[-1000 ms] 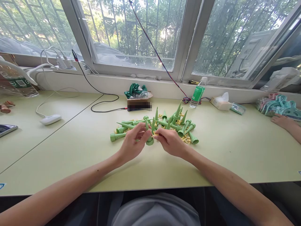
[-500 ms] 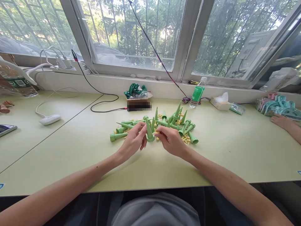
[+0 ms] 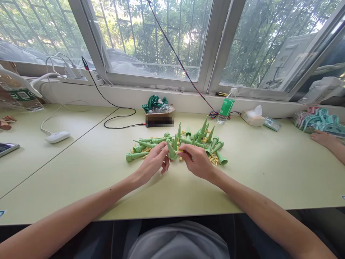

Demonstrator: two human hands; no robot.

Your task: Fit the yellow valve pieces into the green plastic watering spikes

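Observation:
My left hand (image 3: 154, 158) is closed on a green plastic watering spike (image 3: 171, 152), its tip pointing up and leaning left. Between the thumb and fingers of my right hand (image 3: 198, 160) is a small yellow plastic valve (image 3: 179, 151), held against the right side of that spike near its wide end. I cannot tell how far the valve sits in the spike. Just beyond both hands lies a pile of similar green spikes (image 3: 202, 133), some upright and some on their sides. Small loose yellow valves (image 3: 214, 159) are scattered among them.
Behind the pile stands a small carton (image 3: 159, 109) with green wrapping, next to a water bottle (image 3: 225, 108) and a tissue box (image 3: 252, 118). A white mouse (image 3: 57, 137) and a phone (image 3: 8, 148) lie left. Another person's hand (image 3: 323, 138) touches bagged teal clips (image 3: 320, 120) at right.
The spike in my left hand has tilted, its tip leaning further left and its wide end turning toward my right hand. The right hand has barely moved.

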